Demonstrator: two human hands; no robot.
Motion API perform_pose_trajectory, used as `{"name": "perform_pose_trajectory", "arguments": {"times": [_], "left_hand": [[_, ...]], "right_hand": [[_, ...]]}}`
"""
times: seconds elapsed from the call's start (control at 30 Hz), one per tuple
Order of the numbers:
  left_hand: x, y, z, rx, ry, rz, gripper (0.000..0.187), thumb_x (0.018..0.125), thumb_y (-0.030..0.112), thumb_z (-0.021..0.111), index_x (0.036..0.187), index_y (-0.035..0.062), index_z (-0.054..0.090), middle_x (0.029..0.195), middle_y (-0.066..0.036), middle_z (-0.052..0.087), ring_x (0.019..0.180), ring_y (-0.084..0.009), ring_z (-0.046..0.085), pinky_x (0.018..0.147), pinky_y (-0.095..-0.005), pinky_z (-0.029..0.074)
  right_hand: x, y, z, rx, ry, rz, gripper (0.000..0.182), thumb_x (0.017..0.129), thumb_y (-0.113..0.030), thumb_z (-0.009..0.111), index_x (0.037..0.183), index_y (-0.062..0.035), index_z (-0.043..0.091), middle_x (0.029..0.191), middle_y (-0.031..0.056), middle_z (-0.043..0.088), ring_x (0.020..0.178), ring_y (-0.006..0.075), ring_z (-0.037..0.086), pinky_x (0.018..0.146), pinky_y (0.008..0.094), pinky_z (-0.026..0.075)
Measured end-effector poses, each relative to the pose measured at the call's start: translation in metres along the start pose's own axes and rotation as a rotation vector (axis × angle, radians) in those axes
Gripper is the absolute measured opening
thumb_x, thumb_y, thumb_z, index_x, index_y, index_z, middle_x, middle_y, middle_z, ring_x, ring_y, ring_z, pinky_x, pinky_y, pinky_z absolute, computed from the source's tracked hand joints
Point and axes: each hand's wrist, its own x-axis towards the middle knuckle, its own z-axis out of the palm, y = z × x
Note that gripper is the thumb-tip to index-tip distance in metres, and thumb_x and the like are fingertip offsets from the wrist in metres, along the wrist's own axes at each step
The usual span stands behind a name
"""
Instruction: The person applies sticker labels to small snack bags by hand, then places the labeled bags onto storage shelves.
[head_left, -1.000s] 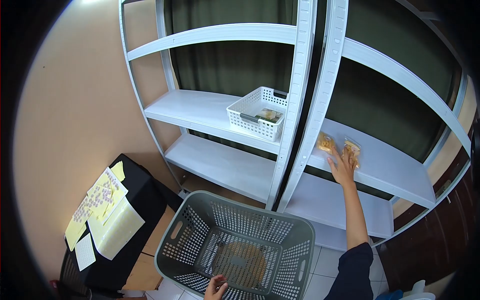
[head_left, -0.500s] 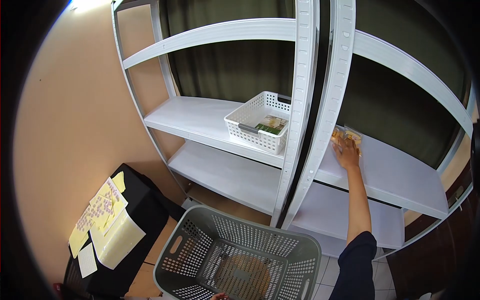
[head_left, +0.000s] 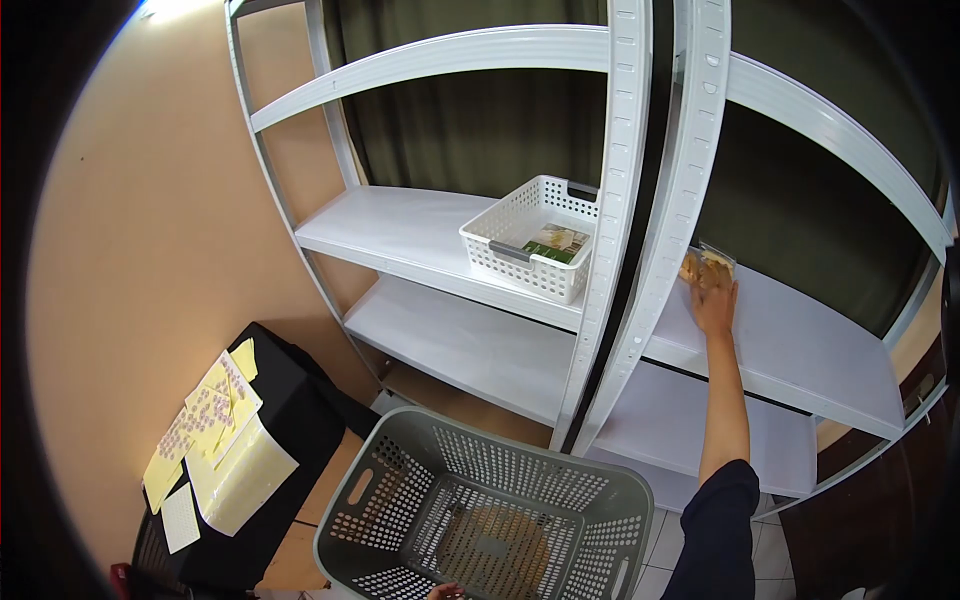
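My right hand (head_left: 713, 300) reaches onto the right shelf unit, its fingers spread over small clear packets (head_left: 716, 260) with yellowish contents at the back left of the shelf. Whether it grips one cannot be made out. Only the fingertips of my left hand (head_left: 445, 592) show, at the near edge of a grey perforated laundry basket (head_left: 480, 440). What they hold is hidden. No items are seen inside this basket.
A white perforated basket (head_left: 510, 268) with green-and-white packets stands on the left shelf (head_left: 390, 225). White uprights (head_left: 612, 200) separate the shelf units. At lower left, a black-covered table (head_left: 300, 400) bears yellow papers (head_left: 240, 475).
The view has shifted slightly, so the shelves and baskets sit a little further right. My right hand stays at the packets, its fingers now more over them.
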Motion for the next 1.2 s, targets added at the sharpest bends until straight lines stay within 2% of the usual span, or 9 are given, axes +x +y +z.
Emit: {"name": "perform_pose_trajectory", "arguments": {"times": [0.27,0.33,0.43,0.53,0.63,0.7,0.73,0.77,1.2], "left_hand": [[-0.002,-0.011,-0.015,-0.180,-0.084,-0.028,0.035,0.085,0.015,0.051,0.117,0.0080,0.039,0.101,-0.008,0.051,0.090,-0.0128,0.050,0.073,-0.0230,0.042],[-0.008,0.001,-0.013,-0.252,-0.117,0.066,0.027,0.087,0.015,0.045,0.112,0.0029,0.043,0.074,-0.001,0.053,0.068,-0.0063,0.050,0.060,-0.0199,0.040],[-0.020,0.020,-0.016,-0.116,-0.063,0.177,0.029,0.088,0.019,0.043,0.113,0.0025,0.042,0.076,-0.002,0.051,0.063,-0.0066,0.048,0.057,-0.0198,0.039],[-0.031,0.005,-0.029,-0.392,0.085,0.221,0.030,0.088,0.015,0.043,0.115,0.0028,0.039,0.075,0.000,0.045,0.068,-0.0070,0.048,0.063,-0.0192,0.040],[-0.054,0.020,-0.059,-1.100,0.193,0.083,0.048,0.090,0.039,0.029,0.125,0.0057,0.032,0.105,-0.009,0.050,0.093,-0.0171,0.051,0.079,-0.0309,0.043],[-0.072,0.003,-0.101,-1.273,-0.195,0.168,0.065,0.085,0.055,0.018,0.128,0.0077,0.028,0.119,-0.013,0.044,0.107,-0.0223,0.045,0.086,-0.0350,0.038],[-0.084,-0.006,-0.118,-1.239,-0.109,0.124,0.075,0.080,0.063,0.016,0.129,0.0073,0.027,0.119,-0.014,0.043,0.109,-0.0234,0.043,0.089,-0.0340,0.036],[-0.101,-0.010,-0.134,-1.284,-0.042,0.128,0.079,0.079,0.065,0.014,0.129,0.0059,0.026,0.122,-0.015,0.040,0.110,-0.0235,0.043,0.089,-0.0339,0.036],[-0.297,-0.142,-0.299,-1.331,0.506,0.496,0.070,0.084,0.055,0.021,0.133,0.0047,0.015,0.126,-0.019,0.038,0.118,-0.0292,0.034,0.102,-0.0369,0.014]], "right_hand": [[-0.076,-0.078,-0.062,0.667,0.845,0.217,0.020,0.087,-0.010,0.042,0.095,0.0043,0.053,0.084,0.0111,0.056,0.073,0.0205,0.053,0.067,0.0308,0.042],[-0.140,-0.139,-0.073,1.027,0.627,0.520,0.024,0.089,-0.016,0.041,0.098,0.0037,0.051,0.069,0.0023,0.045,0.053,0.0087,0.036,0.048,0.0215,0.034],[-0.251,-0.250,-0.104,1.274,0.239,0.461,0.024,0.091,-0.017,0.036,0.099,0.0036,0.046,0.058,0.0002,0.039,0.051,0.0073,0.036,0.049,0.0206,0.031],[-0.364,-0.335,-0.160,1.592,-0.290,0.311,0.024,0.090,-0.013,0.033,0.102,0.0041,0.043,0.081,0.0071,0.047,0.058,0.0089,0.041,0.055,0.0207,0.036],[-0.444,-0.391,-0.226,1.702,-0.517,-0.213,0.023,0.083,-0.014,0.043,0.100,0.0008,0.048,0.088,0.0123,0.049,0.077,0.0208,0.049,0.077,0.0340,0.039],[-0.490,-0.413,-0.269,1.715,-0.858,-0.313,0.029,0.076,-0.018,0.052,0.098,0.0009,0.050,0.093,0.0163,0.050,0.091,0.0303,0.047,0.085,0.0377,0.034],[-0.502,-0.419,-0.283,0.862,-0.832,-0.774,0.032,0.074,-0.020,0.053,0.099,-0.0009,0.051,0.095,0.0151,0.050,0.091,0.0298,0.048,0.086,0.0397,0.033],[-0.511,-0.447,-0.287,1.789,-0.802,-0.432,0.028,0.069,-0.008,0.050,0.095,0.0022,0.052,0.100,0.0217,0.048,0.091,0.0361,0.046,0.080,0.0431,0.037],[-0.671,-0.649,-0.311,1.402,-0.532,-1.180,0.023,0.069,-0.011,0.060,0.091,-0.0082,0.055,0.093,0.0079,0.051,0.095,0.0219,0.045,0.093,0.0427,0.026]]}}
